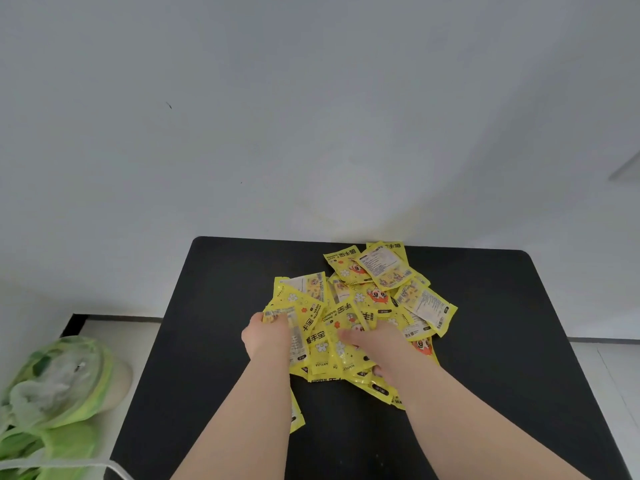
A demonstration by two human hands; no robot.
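Two bare forearms come in from the bottom edge and cross the near part of the black worktop [214, 341]; they cover the front of the pile, and one stray packet [297, 415] pokes out from under the left forearm. At far left, off the worktop on a pale surface, sits one green plastic bag [59, 382] with something white showing through it; it is well apart from the hands. The left hand [265, 336] is at the pile's left edge; its thumb and curled fingers grip a single packet [278, 314], which is tilted up against its neighbours. In the middle of the worktop, toward the far edge, lies the heap of yellow packets [374, 292]; some lie face up with a cartoon figure and the words HAND WARMER, others show a white printed back; they overlap so much that I cannot give an exact count, though well over a dozen are visible. The right hand [375, 348] rests on the near right of the heap; its fingers point left across the packets and its thumb is tucked among them, so I cannot tell whether it grips or only presses. Behind everything stands one plain white wall [311, 116]; a pale floor strip [609, 375] runs along the worktop's right side.
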